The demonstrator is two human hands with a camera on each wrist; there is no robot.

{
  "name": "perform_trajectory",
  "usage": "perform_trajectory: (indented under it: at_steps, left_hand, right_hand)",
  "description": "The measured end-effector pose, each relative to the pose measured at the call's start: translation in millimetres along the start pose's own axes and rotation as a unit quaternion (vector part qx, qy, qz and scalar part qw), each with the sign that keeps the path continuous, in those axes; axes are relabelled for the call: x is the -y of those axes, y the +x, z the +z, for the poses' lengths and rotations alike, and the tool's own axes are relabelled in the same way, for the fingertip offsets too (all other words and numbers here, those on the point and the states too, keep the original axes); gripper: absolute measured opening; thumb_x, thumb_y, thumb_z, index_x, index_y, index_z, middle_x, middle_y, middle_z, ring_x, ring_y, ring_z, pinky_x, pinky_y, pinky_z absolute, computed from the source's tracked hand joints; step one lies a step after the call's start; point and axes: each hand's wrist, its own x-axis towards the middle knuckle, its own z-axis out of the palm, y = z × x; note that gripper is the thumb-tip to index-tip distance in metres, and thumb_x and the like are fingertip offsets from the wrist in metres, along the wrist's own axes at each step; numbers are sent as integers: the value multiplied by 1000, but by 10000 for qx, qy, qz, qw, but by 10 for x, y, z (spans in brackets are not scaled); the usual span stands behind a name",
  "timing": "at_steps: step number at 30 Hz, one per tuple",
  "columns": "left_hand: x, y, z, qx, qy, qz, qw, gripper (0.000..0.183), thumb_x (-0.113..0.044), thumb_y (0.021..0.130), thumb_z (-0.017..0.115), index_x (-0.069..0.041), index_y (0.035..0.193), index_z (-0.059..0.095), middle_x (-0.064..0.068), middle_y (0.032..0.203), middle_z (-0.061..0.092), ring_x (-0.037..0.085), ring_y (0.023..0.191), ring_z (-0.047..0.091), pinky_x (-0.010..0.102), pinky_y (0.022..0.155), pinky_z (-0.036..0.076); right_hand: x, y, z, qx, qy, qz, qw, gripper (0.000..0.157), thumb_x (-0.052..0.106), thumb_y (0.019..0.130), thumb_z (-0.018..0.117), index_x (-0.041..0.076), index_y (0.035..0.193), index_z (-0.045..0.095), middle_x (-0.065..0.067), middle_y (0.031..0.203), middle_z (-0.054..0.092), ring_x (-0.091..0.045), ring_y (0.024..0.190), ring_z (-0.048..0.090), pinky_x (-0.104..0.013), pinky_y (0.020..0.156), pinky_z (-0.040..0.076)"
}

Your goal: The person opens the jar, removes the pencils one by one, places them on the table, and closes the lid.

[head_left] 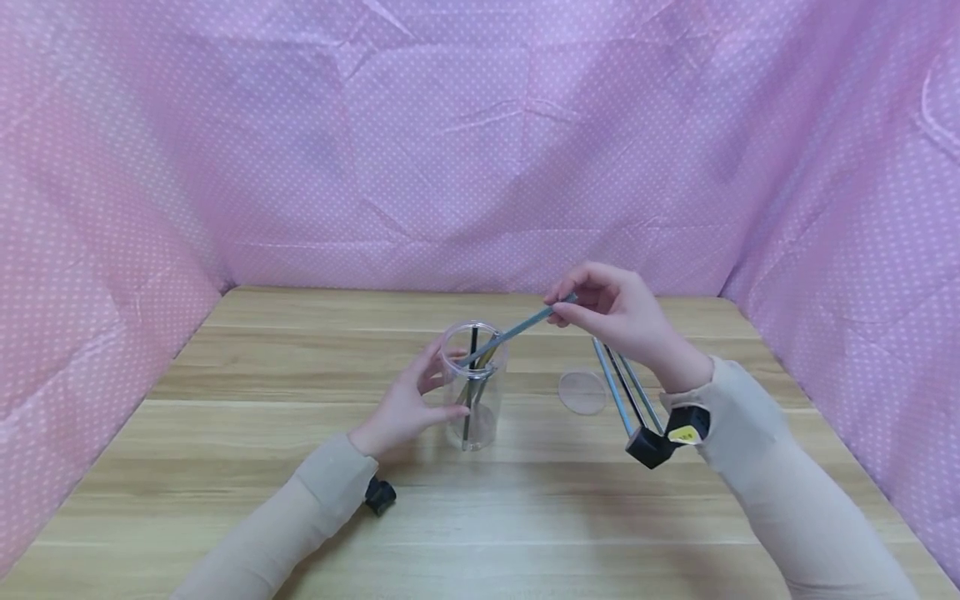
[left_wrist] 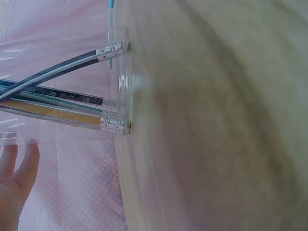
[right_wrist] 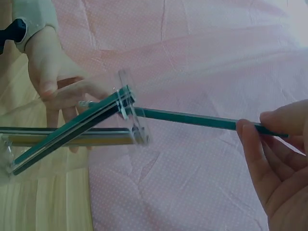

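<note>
A clear plastic jar (head_left: 487,425) stands upright on the table, and my left hand (head_left: 408,400) grips its side with thumb and fingers apart around it. Inside lean several pencils (left_wrist: 72,96), their metal ferrules down at the jar's base; one dark pencil has "deli HB" printed on it. My right hand (head_left: 611,312) pinches a teal pencil (right_wrist: 192,119) near its tip, between thumb and fingertips. That pencil slants down to the left, with its ferrule end (right_wrist: 86,103) at the jar's mouth.
Right of the jar a clear round lid (head_left: 582,392) lies flat on the wooden table (head_left: 480,517). Beyond it are several loose pencils (head_left: 613,387), partly hidden by the right wrist's camera (head_left: 651,447). Pink dotted cloth (head_left: 480,167) hangs around the back and sides.
</note>
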Motion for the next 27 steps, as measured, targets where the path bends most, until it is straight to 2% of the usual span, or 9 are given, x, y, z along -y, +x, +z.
perform_trajectory:
  at_steps: [8,16,19,22,25,27]
  left_hand:
    - [-23,-9,-7,15,19,-88,10000,103,-2,72,80,-36,150,20,15,143,43,34,124,51,48,106,43]
    - [-18,-18,-4,11,89,-89,9999,104,-4,71,80,-35,150,19,14,144,43,34,123,52,45,105,44]
    - [-20,-25,-7,3,112,-209,9997,104,-7,72,81,-37,150,19,14,144,43,35,122,52,46,103,46]
    - [-29,-27,-10,2,126,-295,9995,103,-8,72,81,-38,150,19,15,143,44,36,122,52,47,102,47]
    - [-38,-25,-14,8,105,-258,9996,104,-7,72,81,-37,150,19,18,142,44,36,122,52,47,103,46]
    - [-36,-24,-14,16,62,-190,9998,103,-6,72,80,-36,150,19,18,141,45,36,123,51,47,104,44]
  right_hand:
    - [-74,-106,-32,-336,-606,409,9968,15,-11,78,69,-8,83,55,12,81,64,-4,74,65,-18,68,58]
    - [-51,-174,-83,-420,-1192,547,9905,27,-5,73,76,-2,68,50,8,71,62,-6,64,61,-16,54,51]
    - [-44,-218,-119,-295,-1390,666,9876,27,0,73,78,0,67,52,4,69,60,-6,60,57,-17,51,48]
    - [-49,-264,-159,-24,-1561,798,9845,21,2,75,78,2,71,57,1,71,61,-6,61,56,-18,51,49]
    - [-73,-301,-198,354,-1876,788,9784,12,4,77,77,4,80,65,-1,72,62,-5,61,56,-19,52,50]
    - [-97,-315,-216,661,-2062,727,9736,12,4,78,75,4,88,69,-1,75,63,-4,63,56,-19,54,51]
